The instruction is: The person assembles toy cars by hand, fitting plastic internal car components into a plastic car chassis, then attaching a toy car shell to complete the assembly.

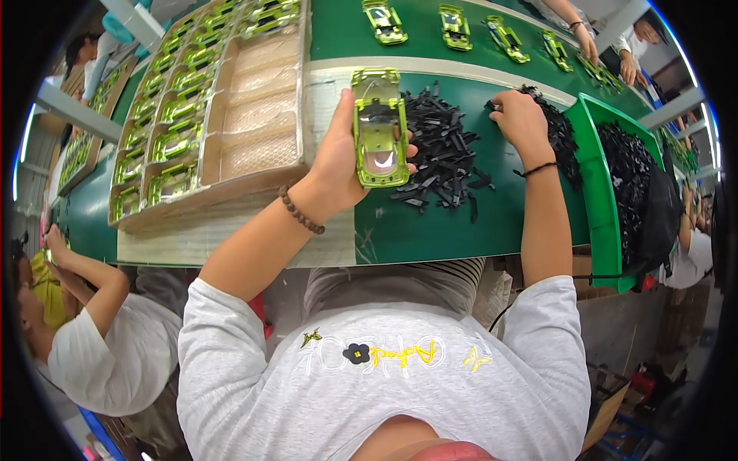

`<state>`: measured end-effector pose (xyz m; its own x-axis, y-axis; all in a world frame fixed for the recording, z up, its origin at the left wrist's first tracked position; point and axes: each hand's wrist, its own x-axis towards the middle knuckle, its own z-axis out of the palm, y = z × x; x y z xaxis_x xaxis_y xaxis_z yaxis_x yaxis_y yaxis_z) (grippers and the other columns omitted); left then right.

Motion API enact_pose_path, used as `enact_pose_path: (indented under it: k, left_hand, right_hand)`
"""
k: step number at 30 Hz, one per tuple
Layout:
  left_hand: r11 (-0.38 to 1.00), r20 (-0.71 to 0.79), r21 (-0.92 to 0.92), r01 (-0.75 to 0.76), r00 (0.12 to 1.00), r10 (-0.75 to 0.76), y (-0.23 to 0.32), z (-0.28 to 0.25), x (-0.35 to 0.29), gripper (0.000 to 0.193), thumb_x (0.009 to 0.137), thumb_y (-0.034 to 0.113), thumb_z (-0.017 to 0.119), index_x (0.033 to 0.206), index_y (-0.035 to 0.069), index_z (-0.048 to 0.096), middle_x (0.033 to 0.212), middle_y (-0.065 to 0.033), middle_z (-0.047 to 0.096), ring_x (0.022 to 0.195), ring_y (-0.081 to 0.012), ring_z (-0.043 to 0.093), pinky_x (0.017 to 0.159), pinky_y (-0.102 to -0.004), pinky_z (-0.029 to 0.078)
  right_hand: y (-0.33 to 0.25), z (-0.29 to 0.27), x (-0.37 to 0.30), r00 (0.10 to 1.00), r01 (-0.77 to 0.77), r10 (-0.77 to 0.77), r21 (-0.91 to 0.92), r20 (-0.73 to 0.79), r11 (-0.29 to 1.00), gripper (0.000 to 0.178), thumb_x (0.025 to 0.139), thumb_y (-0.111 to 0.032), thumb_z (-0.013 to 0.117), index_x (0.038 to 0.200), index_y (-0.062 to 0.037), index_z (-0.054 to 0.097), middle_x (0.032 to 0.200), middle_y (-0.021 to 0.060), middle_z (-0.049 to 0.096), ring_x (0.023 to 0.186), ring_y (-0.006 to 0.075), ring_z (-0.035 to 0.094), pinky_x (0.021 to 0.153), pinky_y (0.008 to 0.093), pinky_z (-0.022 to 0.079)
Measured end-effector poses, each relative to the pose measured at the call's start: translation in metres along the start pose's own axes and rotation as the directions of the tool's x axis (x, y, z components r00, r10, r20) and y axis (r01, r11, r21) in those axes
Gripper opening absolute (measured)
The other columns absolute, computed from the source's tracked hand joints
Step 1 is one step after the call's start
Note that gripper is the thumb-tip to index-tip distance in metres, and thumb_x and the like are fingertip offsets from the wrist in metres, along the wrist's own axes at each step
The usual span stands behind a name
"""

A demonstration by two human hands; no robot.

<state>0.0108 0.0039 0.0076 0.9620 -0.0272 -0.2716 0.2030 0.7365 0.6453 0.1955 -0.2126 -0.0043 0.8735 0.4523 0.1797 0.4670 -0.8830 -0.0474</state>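
Note:
My left hand [332,169] is wrapped round a translucent green toy car body shell [380,115], held upright with its length pointing away from me. Just right of the shell, a heap of small black plastic pieces [442,154] lies on the green tabletop. My right hand [523,123] is beyond that heap, to the right, with fingers curled in a pinch. A bit of black plastic piece [490,105] shows at its fingertips; the rest is hidden. A second pile of black pieces [567,150] spreads beside that hand.
A compartmented cardboard tray [265,104] at left holds rows of green car shells [177,142]. The green bin [596,180] at right contains black pieces. Several shells [455,27] lie along the far green surface, where another person's hand [586,46] reaches in. Another person [108,338] sits left.

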Motion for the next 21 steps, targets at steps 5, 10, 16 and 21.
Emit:
enact_pose_path:
  k: [5,10,16,21]
  left_hand:
    - [0.992,0.007,0.128,-0.001,1.000,0.001,0.003,0.003,0.000,0.067,0.090,0.065,0.026,0.111,0.007,0.052,0.095,-0.0095,0.058,0.084,-0.0236,0.061,0.069,-0.0400,0.054]
    - [0.974,0.030,0.138,-0.177,0.984,0.175,-0.003,-0.001,-0.003,0.048,0.095,0.049,0.032,0.118,0.010,0.047,0.100,-0.0076,0.059,0.083,-0.0173,0.061,0.067,-0.0319,0.055]
    - [0.989,0.119,0.062,-0.136,0.985,0.128,0.001,-0.001,-0.004,0.049,0.094,0.051,0.032,0.117,0.011,0.048,0.104,-0.0081,0.059,0.086,-0.0177,0.062,0.069,-0.0343,0.056]
    - [0.992,0.079,0.085,-0.093,0.993,0.086,-0.001,-0.003,-0.003,0.059,0.093,0.055,0.029,0.122,0.007,0.047,0.111,-0.0108,0.058,0.095,-0.0235,0.060,0.077,-0.0364,0.054]
  right_hand:
    - [-0.042,-0.032,-0.029,0.908,0.397,-0.238,0.522,-0.345,0.755,0.020,0.075,-0.007,0.066,0.095,-0.0061,0.068,0.091,0.0094,0.067,0.083,0.0226,0.062,0.074,0.0324,0.048]
    - [-0.116,-0.059,-0.077,0.708,0.699,-0.507,0.390,-0.491,0.599,0.020,0.070,0.003,0.068,0.088,-0.0062,0.067,0.085,0.0059,0.066,0.078,0.0221,0.057,0.069,0.0314,0.046]
    - [-0.115,-0.046,-0.076,0.705,0.698,-0.452,0.420,-0.546,0.580,0.018,0.070,0.002,0.066,0.086,-0.0064,0.066,0.086,0.0055,0.065,0.077,0.0232,0.057,0.069,0.0327,0.045]
    - [-0.101,-0.045,-0.073,0.720,0.665,-0.372,0.428,-0.586,0.611,0.014,0.073,-0.002,0.065,0.086,-0.0058,0.066,0.085,0.0064,0.065,0.077,0.0242,0.057,0.070,0.0331,0.045]
